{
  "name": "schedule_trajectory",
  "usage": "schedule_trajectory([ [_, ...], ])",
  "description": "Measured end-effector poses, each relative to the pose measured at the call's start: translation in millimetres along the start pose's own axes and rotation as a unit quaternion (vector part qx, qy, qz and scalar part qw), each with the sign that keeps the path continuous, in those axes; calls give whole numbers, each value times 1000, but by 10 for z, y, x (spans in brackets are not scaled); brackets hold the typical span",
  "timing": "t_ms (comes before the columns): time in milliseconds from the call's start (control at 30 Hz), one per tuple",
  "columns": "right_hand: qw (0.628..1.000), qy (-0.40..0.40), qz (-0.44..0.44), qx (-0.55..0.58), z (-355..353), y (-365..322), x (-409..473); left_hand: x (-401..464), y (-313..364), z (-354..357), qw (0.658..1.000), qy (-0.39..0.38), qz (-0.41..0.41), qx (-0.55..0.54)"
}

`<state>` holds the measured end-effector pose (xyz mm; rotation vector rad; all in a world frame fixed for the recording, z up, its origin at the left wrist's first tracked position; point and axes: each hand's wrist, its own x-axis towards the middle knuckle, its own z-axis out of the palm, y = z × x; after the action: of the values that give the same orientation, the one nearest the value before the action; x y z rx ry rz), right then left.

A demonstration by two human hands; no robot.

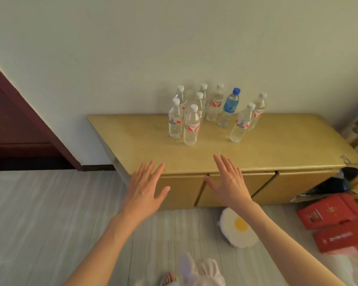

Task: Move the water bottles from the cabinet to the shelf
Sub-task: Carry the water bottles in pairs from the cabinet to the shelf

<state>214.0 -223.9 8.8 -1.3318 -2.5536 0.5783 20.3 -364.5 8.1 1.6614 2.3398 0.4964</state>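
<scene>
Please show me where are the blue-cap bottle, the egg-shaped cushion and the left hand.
Blue-cap bottle [230, 106]: head view, on its blue label.
Egg cushion [240, 223]: head view, on the yellow yolk.
Left hand [145, 189]: head view, on the back of the hand.

Both bare forearms reach forward from the bottom of the head view, converging slightly, backs of the hands up. Left hand [144, 187]: fingers straight and splayed, thumb out to the right, holding nothing, fingertips pointing up and to the right. Right hand [228, 182]: same flat, spread pose, thumb out to the left, fingertips pointing up and to the left, holding nothing; the two hands sit side by side at about the same height, apart, with a clear gap between the thumbs.
</scene>
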Motion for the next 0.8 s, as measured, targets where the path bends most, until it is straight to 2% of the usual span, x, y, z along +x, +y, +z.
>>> schedule_trajectory([
  [300, 1000, -7, 5, 20, 168, 101, 1613, 1455, -448, 61, 999, -35, -7, -9],
  [500, 997, 31, -38, 53, 55, 91, 2675, 2700, -500, -134, 999, -24, 25, 15],
  [667, 997, 18, -34, 68, 118, 85, 3178, 3447, -463, -144, 998, -4, 66, 10],
  [800, 996, -4, -20, 84, 274, 79, 3281, 3741, -509, -22, 996, -40, 78, -20],
])
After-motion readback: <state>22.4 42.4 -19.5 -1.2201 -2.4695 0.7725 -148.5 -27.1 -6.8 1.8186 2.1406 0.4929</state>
